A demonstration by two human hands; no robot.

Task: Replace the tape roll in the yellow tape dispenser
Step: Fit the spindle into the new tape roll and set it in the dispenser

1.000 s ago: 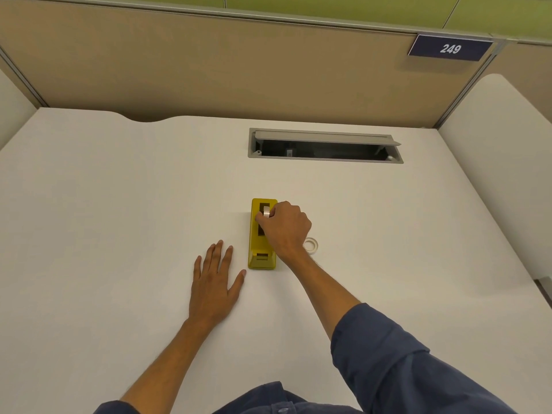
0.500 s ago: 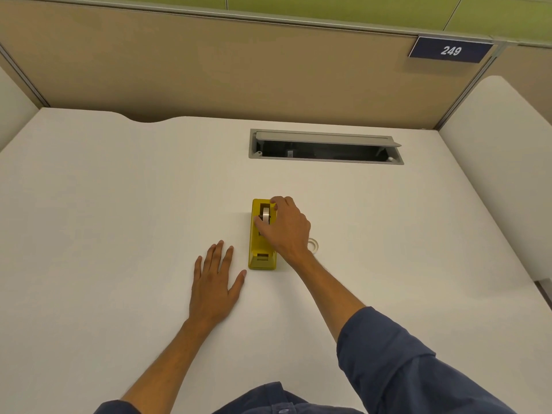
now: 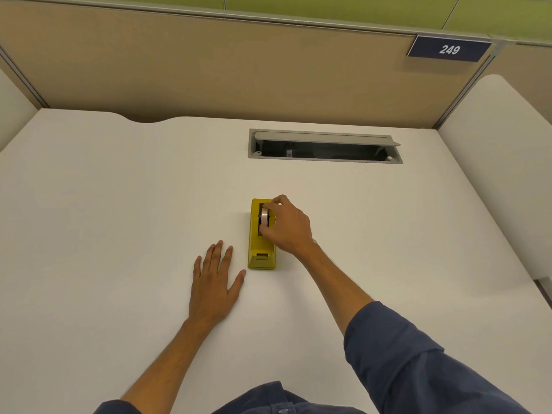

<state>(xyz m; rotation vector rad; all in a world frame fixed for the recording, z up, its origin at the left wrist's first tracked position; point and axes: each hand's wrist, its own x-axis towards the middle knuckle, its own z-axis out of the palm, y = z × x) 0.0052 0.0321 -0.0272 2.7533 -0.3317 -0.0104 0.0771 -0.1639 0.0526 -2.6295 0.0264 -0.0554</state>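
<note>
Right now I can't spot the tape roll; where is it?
In the head view, the tape roll sits in the far half of the yellow dispenser at mid-desk, gripped by the right hand, nearer than the cable slot.

We count one yellow plastic tape dispenser (image 3: 262, 234) at centre. One silvery roll of tape (image 3: 264, 216) sits in it. Two bare hands are visible: one left hand (image 3: 215, 286) at 7 o'clock, one right hand (image 3: 287, 227) at 3 o'clock. One grey rectangular cable hatch (image 3: 324, 146) lies at 12 o'clock. One dark blue number plate (image 3: 449, 49) sits at 1 o'clock.
</note>
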